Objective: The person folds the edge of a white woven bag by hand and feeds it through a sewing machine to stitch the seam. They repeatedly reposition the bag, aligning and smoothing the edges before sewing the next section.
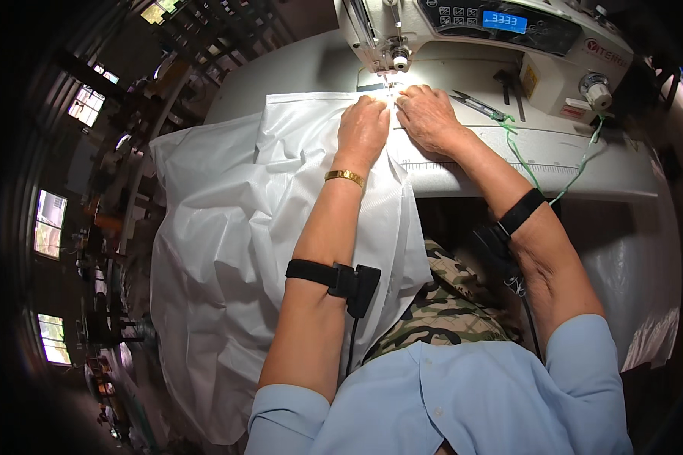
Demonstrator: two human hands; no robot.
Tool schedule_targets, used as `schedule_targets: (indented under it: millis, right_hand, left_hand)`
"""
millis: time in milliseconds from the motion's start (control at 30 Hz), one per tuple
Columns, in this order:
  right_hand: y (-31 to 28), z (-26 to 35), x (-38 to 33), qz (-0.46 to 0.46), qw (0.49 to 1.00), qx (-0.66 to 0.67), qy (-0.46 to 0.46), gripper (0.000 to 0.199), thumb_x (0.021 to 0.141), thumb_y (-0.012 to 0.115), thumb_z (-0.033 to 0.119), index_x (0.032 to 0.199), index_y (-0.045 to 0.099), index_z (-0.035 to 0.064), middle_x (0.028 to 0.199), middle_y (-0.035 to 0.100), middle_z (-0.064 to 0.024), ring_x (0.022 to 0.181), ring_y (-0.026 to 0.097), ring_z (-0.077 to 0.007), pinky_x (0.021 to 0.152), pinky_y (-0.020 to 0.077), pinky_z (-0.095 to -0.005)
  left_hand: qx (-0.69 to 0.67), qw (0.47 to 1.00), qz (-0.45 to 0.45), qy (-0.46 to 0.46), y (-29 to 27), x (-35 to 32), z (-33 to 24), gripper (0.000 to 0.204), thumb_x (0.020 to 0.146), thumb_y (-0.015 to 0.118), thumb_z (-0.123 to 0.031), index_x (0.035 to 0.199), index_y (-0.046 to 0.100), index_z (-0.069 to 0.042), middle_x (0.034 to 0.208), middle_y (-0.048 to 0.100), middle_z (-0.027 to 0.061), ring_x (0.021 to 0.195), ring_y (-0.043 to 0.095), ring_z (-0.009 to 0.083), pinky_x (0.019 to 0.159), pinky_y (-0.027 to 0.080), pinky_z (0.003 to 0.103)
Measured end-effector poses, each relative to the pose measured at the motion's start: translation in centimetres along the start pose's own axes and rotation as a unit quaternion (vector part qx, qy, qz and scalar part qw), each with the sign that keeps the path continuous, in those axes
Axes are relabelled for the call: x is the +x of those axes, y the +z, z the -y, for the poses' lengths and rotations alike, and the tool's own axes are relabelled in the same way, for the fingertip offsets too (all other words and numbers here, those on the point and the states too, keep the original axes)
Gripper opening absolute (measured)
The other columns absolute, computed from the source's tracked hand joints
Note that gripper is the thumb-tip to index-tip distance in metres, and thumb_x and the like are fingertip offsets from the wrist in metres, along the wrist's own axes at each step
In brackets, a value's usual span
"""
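Note:
A large white sheet [228,220], smooth and slightly shiny like coated fabric, lies wrinkled over the sewing table's left part and hangs across my lap. Its upper edge reaches the lit needle area of a sewing machine [397,61]. Curled fingers of my left hand [364,130] grip the sheet just left of and below the needle. Close beside it, my right hand [431,120] has its fingers bent and pressed together on the sheet's right edge at the presser foot. The fingertips and the exact stitching point are partly lost in glare.
Right of my right hand lie thread snips [474,104], tied to a green cord [517,152] that runs to the machine's handwheel [598,92]. A dark metal tool [512,87] rests behind them. The table edge [524,184] carries a ruler scale. Black straps with cables circle both forearms.

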State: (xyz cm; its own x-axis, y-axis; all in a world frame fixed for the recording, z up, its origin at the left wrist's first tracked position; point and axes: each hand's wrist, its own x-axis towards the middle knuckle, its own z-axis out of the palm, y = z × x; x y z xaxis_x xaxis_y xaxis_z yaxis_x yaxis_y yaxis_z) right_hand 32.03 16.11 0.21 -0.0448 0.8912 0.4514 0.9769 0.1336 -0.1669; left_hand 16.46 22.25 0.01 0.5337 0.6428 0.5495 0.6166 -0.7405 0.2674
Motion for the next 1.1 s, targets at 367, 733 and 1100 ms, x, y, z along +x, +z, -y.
schedule_targets:
  millis: [367,733,1100]
  right_hand:
    - [-6.9,5.4,-16.1,0.021,0.930,0.367,-0.025,0.025,0.095,0.059,0.017,0.115,0.065,0.0028,0.107,0.065,-0.0175,0.101,0.061,-0.0333,0.094,0.0449,-0.0426]
    - [-4.3,10.0,-23.3,0.234,0.755,0.581,0.193,0.034,0.093,0.061,0.025,0.102,0.067,-0.0072,0.083,0.068,-0.0100,0.077,0.059,-0.0117,0.072,0.0493,-0.0302]
    - [-5.6,6.3,-26.6,0.195,0.858,0.421,0.220,0.020,0.092,0.064,0.018,0.094,0.061,-0.0012,0.075,0.061,-0.0101,0.067,0.061,-0.0196,0.062,0.0469,-0.0333]
  left_hand:
    - [-0.368,0.914,0.073,-0.154,-10.7,-13.0,-8.6,0.033,0.094,0.066,-0.011,0.120,0.060,0.008,0.113,0.066,0.0137,0.107,0.063,0.0198,0.090,0.051,0.033]
    - [-0.028,0.992,0.072,-0.100,-13.7,-26.1,-10.0,0.017,0.082,0.068,-0.003,0.095,0.057,-0.001,0.088,0.058,0.0165,0.080,0.058,0.0349,0.069,0.046,0.040]
    - [-0.515,0.747,0.193,-0.374,-15.4,-27.0,-8.7,0.010,0.095,0.062,-0.008,0.104,0.062,-0.002,0.084,0.057,-0.0068,0.074,0.047,-0.0013,0.066,0.038,0.017]
